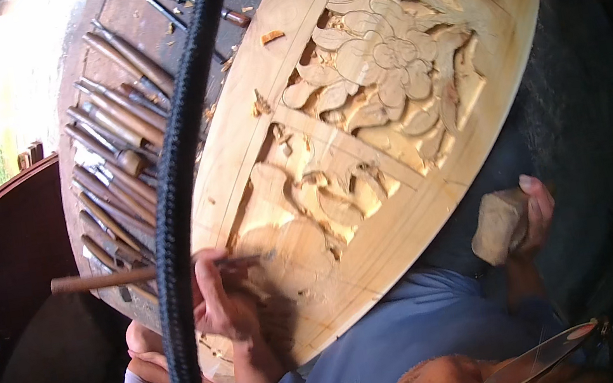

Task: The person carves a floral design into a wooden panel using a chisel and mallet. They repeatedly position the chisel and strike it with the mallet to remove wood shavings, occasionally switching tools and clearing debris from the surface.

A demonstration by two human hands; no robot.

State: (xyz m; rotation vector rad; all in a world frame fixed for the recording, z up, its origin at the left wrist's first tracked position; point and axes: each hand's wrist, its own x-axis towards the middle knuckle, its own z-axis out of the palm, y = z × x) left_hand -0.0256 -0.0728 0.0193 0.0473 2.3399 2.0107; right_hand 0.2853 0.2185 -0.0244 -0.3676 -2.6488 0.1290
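Note:
A pale wooden panel (379, 260) with curved sides lies across the work table, carved in relief with flowers and leaves. My left hand (224, 301) rests at its lower left part and is closed around a carving chisel. The chisel's wooden handle (99, 280) sticks out to the left, and its blade points right onto a smooth, uncarved shape in the panel. Off the panel's right edge, my right hand (539, 215) grips a rounded wooden mallet (498, 227), held apart from the chisel. The mallet's handle is mostly hidden by my fingers.
Several wooden-handled carving tools (113, 124) lie in a row on the table's left side, with more at the top. A thick black braided cord (186, 146) crosses the view in front. Wood chips (260, 104) dot the panel. Another person's arm (150, 362) shows at the lower left.

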